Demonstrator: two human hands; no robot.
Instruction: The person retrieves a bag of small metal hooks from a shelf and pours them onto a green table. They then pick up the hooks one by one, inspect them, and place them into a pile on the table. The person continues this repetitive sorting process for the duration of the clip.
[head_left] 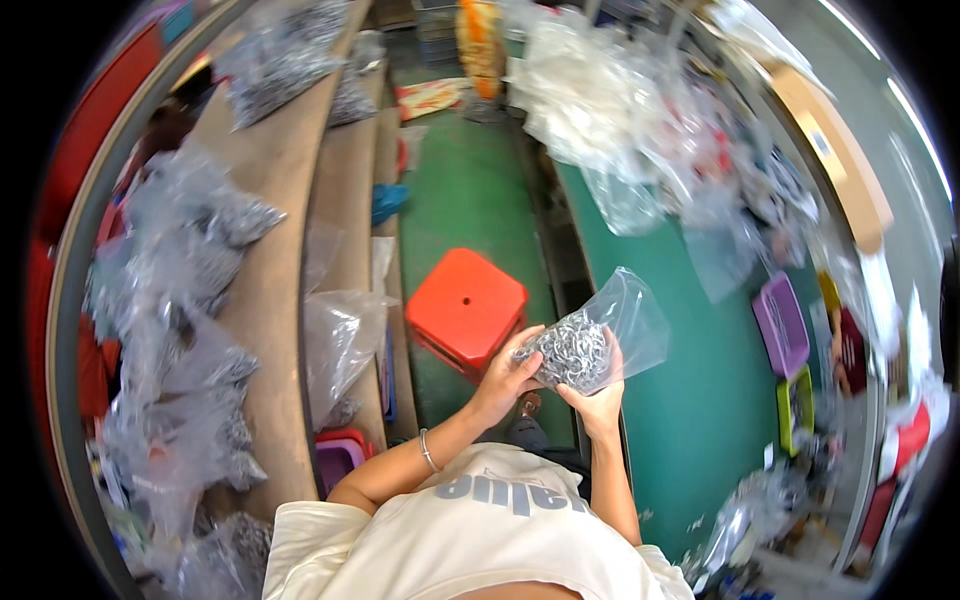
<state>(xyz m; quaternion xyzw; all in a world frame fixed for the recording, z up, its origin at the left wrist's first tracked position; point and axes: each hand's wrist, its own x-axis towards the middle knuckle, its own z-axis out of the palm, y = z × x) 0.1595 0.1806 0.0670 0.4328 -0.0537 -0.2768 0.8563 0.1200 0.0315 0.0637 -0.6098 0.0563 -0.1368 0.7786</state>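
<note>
A clear plastic bag [578,350] full of small shiny metal rings or hooks is held up in front of my body. My left hand [508,376] grips its lower left side, the fingers curled round the filled part. On the right, my right hand [598,402] closes on the bag from below and beside it, thumb across the front. The bag's loose upper end [640,318] flares out to the upper right over the green tabletop [670,430]. Just beyond my left hand stands a red plastic stool [466,300].
Wooden shelves [272,330] on the left carry several clear bags of metal parts [190,230]. Along the green table lie heaped plastic bags [600,100], a purple basket [781,325] and a green basket [797,410]. A green floor aisle [460,190] runs ahead, past the stool.
</note>
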